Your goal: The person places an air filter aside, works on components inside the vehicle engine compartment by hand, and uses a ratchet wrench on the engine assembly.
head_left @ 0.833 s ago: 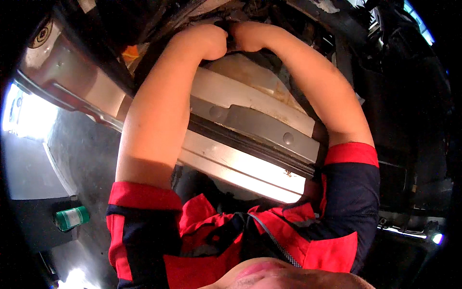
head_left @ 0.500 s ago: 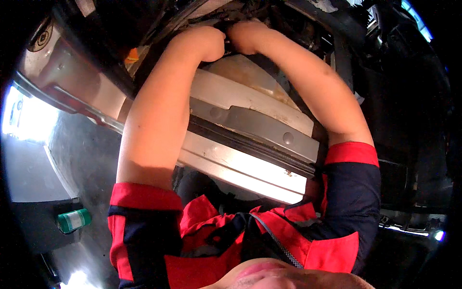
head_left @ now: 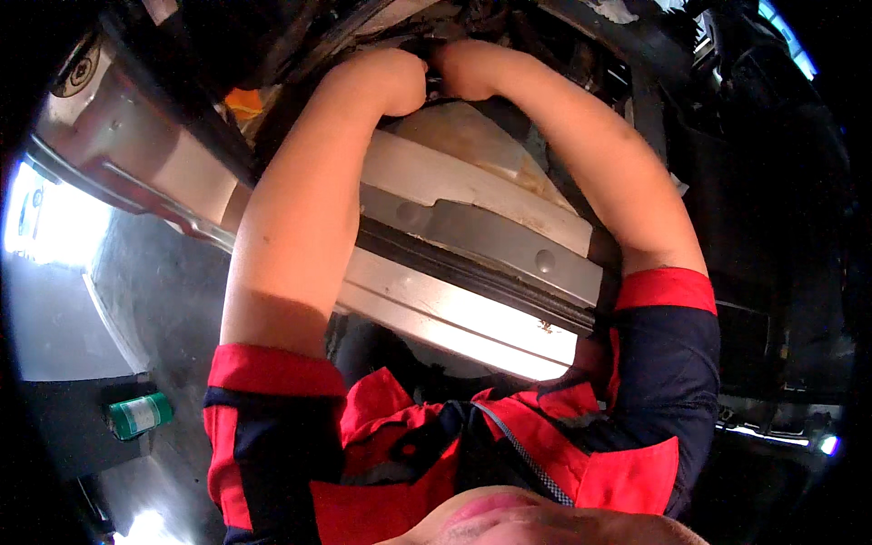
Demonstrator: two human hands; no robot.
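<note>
My left hand [head_left: 395, 80] and my right hand [head_left: 463, 71] meet, nearly touching, at the top of the view inside a dark recess among vehicle parts [head_left: 433, 50]. Both have their fingers curled inward; what they grip is hidden and too dark to make out. Just below them is a stained, tan-grey molded part [head_left: 468, 136]. Under that, between my forearms, runs a silver panel [head_left: 427, 159] with a grey moulded strip [head_left: 490, 241], black seals and a bright metal sill [head_left: 463, 327].
A silver body panel with a bent lip [head_left: 136, 154] runs along the upper left, near an orange object [head_left: 243, 102]. Dark trim [head_left: 754, 182] fills the right. A green cylindrical container [head_left: 138, 416] lies at the lower left over the grey floor [head_left: 173, 309].
My right hand dipped slightly about half a second ago and has since risen back a little. My left hand stays in nearly the same place.
</note>
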